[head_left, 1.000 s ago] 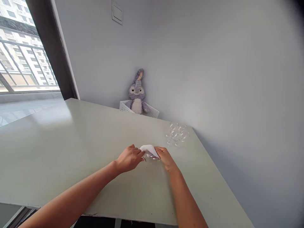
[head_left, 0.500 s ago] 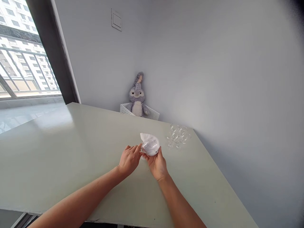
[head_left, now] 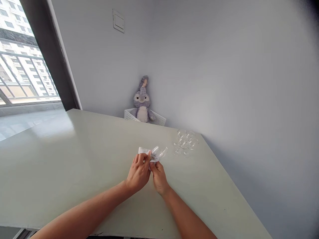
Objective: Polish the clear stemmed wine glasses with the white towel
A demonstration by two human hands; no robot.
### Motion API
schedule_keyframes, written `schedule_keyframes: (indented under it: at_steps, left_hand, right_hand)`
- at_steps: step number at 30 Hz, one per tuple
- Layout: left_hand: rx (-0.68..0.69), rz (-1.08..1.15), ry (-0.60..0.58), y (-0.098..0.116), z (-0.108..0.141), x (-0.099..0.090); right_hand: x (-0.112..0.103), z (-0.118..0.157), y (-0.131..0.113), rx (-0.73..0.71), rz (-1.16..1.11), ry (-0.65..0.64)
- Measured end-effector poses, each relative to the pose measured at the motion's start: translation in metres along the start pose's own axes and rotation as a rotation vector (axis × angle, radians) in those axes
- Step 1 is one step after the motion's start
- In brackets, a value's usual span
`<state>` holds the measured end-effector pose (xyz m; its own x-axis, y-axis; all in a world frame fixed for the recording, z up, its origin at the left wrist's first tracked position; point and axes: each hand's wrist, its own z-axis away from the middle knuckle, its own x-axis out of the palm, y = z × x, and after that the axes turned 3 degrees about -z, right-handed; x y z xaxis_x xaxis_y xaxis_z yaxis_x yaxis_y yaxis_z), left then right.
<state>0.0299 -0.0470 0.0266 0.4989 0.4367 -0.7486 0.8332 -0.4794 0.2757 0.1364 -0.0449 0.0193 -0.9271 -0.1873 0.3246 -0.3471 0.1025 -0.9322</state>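
A clear glass (head_left: 159,152) is held between my two hands above the pale table, its bowl tilted up and to the right. My left hand (head_left: 138,169) is closed on a white cloth (head_left: 143,150), which sticks out above its fingers and lies against the lower part of the glass. My right hand (head_left: 159,176) is closed round the base end of the glass, with a bit of cloth between. The glass's stem is hidden by fingers and cloth.
Several clear glasses (head_left: 185,141) stand close together near the table's (head_left: 99,142) back right corner. Behind the far edge a plush rabbit (head_left: 142,106) sits in a white perforated basket (head_left: 159,120). Walls rise behind and at the right.
The cloth has moved off the bowl to the left and down towards the stem, leaving the bowl bare. My left hand has shifted over the cloth, and my right hand has moved left and lower.
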Motion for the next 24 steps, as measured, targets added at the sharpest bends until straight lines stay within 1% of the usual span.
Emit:
schedule_keyframes:
  at_steps: [2, 4, 5, 7, 9, 11, 13, 15, 16, 18, 19, 21, 24]
  left_hand:
    - [-0.009, 0.005, -0.039, -0.001, -0.003, -0.006]
    - [-0.039, 0.108, -0.096, -0.004, -0.008, -0.013]
    - [-0.076, 0.212, -0.144, -0.006, -0.012, -0.016]
    - [-0.221, 0.528, -0.262, -0.012, -0.019, -0.022]
    - [-0.407, 0.909, -0.366, -0.02, -0.024, -0.027]
    - [-0.526, 1.223, -0.431, -0.027, -0.028, -0.03]
    - [-0.545, 1.429, -0.511, -0.031, -0.029, -0.031]
    - [-0.531, 1.547, -0.591, -0.032, -0.028, -0.031]
    - [-0.528, 1.573, -0.604, -0.031, -0.027, -0.03]
    - [-0.544, 1.559, -0.56, -0.027, -0.026, -0.029]
    - [-0.567, 1.528, -0.517, -0.025, -0.025, -0.029]
    - [-0.629, 1.458, -0.427, -0.018, -0.024, -0.028]
    - [-0.721, 1.374, -0.302, -0.01, -0.022, -0.027]
  right_hand:
    - [-0.004, -0.003, 0.001, 0.029, -0.029, 0.009]
    - [-0.007, -0.005, 0.0, 0.073, -0.064, 0.018]
    - [-0.008, -0.006, -0.003, 0.104, -0.094, 0.018]
    - [-0.01, -0.007, -0.008, 0.176, -0.176, -0.001]
    - [-0.01, -0.006, -0.011, 0.26, -0.248, -0.054]
    - [-0.011, -0.003, -0.01, 0.345, -0.283, -0.13]
    - [-0.011, -0.001, -0.007, 0.41, -0.305, -0.189]
    - [-0.012, 0.001, -0.005, 0.428, -0.3, -0.222]
    - [-0.013, 0.002, -0.005, 0.417, -0.272, -0.229]
    - [-0.015, 0.001, -0.007, 0.35, -0.126, -0.251]
    - [-0.016, 0.001, -0.009, 0.297, -0.004, -0.261]
    - [-0.019, 0.0, -0.013, 0.149, 0.336, -0.243]
    - [-0.018, -0.002, -0.015, -0.16, 0.898, -0.107]
